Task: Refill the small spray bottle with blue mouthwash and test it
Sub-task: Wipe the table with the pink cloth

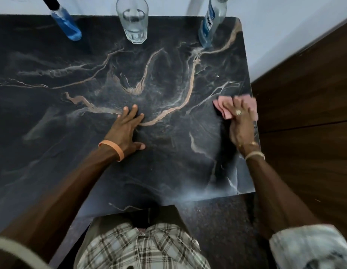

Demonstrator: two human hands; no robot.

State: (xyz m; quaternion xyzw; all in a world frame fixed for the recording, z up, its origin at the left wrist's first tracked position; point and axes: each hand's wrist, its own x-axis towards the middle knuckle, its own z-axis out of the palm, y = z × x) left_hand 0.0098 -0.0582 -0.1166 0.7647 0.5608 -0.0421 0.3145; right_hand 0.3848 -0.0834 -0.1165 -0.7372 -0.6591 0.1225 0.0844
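Observation:
A small spray bottle point(66, 24) with a black top and blue liquid inside stands at the table's far left. The large mouthwash bottle point(211, 22), clear with a blue label and a little blue liquid at its base, stands at the far right. My left hand point(126, 131) lies flat on the dark marble table point(71, 113) with fingers spread, holding nothing. My right hand point(241, 125) presses a pink cloth point(225, 107) onto the table near its right edge; the hand and cloth look blurred.
An empty clear drinking glass point(134, 20) stands between the two bottles at the back. A white wall runs behind the table. Brown wooden flooring point(304, 113) lies to the right of the table's edge.

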